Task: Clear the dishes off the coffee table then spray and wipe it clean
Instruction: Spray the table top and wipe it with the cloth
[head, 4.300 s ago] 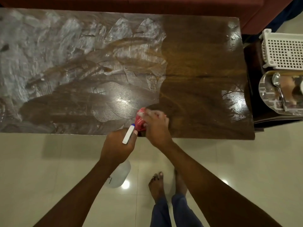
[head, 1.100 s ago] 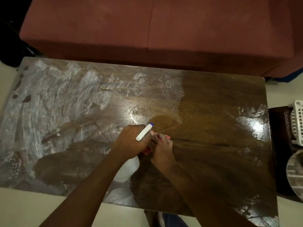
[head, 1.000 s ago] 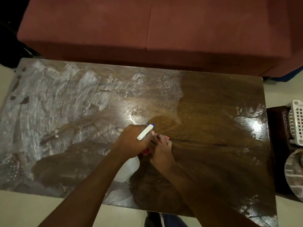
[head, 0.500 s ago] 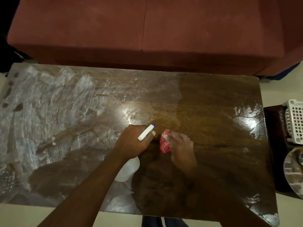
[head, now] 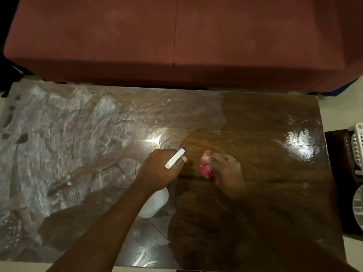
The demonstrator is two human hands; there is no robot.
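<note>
The dark wooden coffee table (head: 265, 118) fills the view; its left half is covered in whitish smeared streaks, its right half looks dark and wiped. My left hand (head: 159, 169) grips a white spray bottle (head: 155, 203) by its trigger head, whose blue-tipped nozzle points up and right above the table's middle. My right hand (head: 227, 171), blurred by motion, holds a crumpled red cloth (head: 206, 165) against the tabletop just right of the nozzle.
A dark red sofa (head: 176, 40) runs along the table's far edge. At the right edge stands a dark side table (head: 337, 154) with a white plastic basket (head: 356, 146) and a round glass plate (head: 358, 209). Pale floor shows at the near edge.
My right hand and the red cloth have slid to the right, away from my left hand. The bottle hand has stayed nearly still. The view has tilted up slightly toward the sofa.
</note>
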